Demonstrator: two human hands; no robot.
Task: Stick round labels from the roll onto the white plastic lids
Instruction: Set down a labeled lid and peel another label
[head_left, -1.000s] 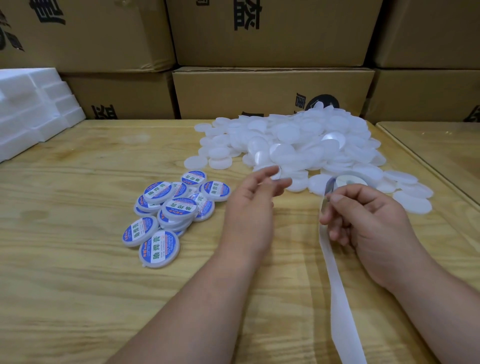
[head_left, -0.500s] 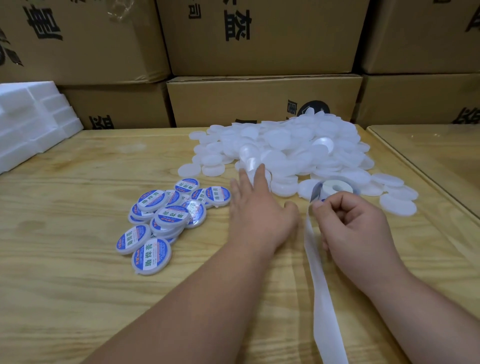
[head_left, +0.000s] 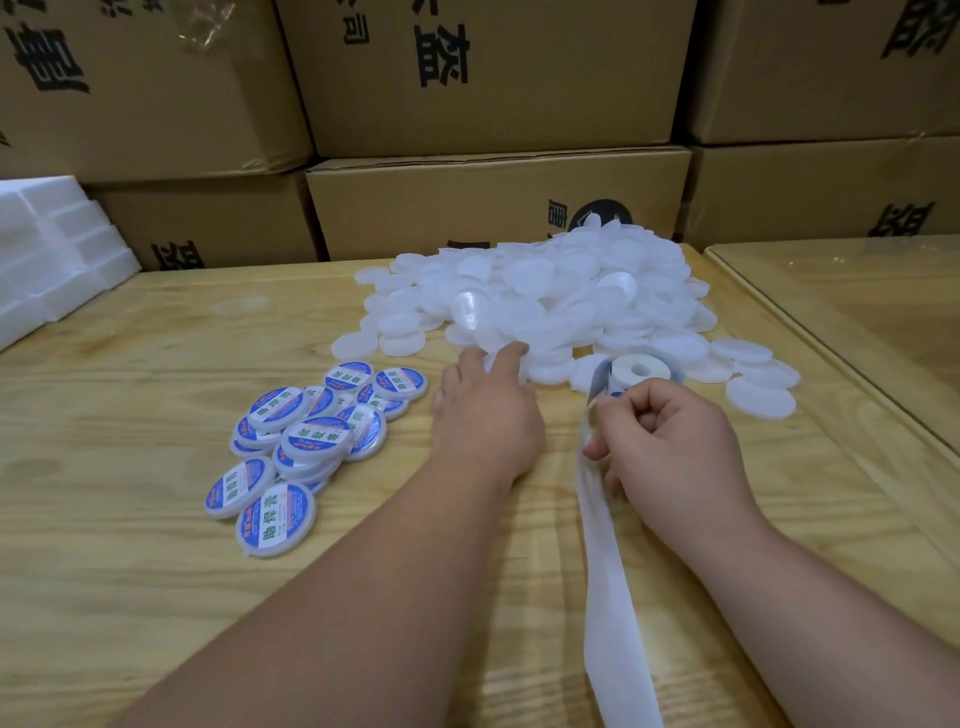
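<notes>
A big heap of plain white plastic lids (head_left: 561, 301) lies at the back of the wooden table (head_left: 130, 519). My left hand (head_left: 485, 415) lies palm down with its fingertips on the lids at the heap's near edge; whether it grips one is hidden. To its left sits a small pile of lids with blue round labels (head_left: 306, 436). The label roll (head_left: 639, 370) stands just in front of the heap. My right hand (head_left: 670, 447) is closed on the white backing strip (head_left: 608, 582), which runs from the roll down toward me.
Stacked cardboard boxes (head_left: 493, 208) form a wall behind the table. White foam blocks (head_left: 47, 260) sit at the far left. A second table with a glass top (head_left: 857, 312) adjoins on the right.
My left hand has gone forward from the middle of the table to the edge of the plain lids, turning palm down. My right hand has kept its hold on the strip.
</notes>
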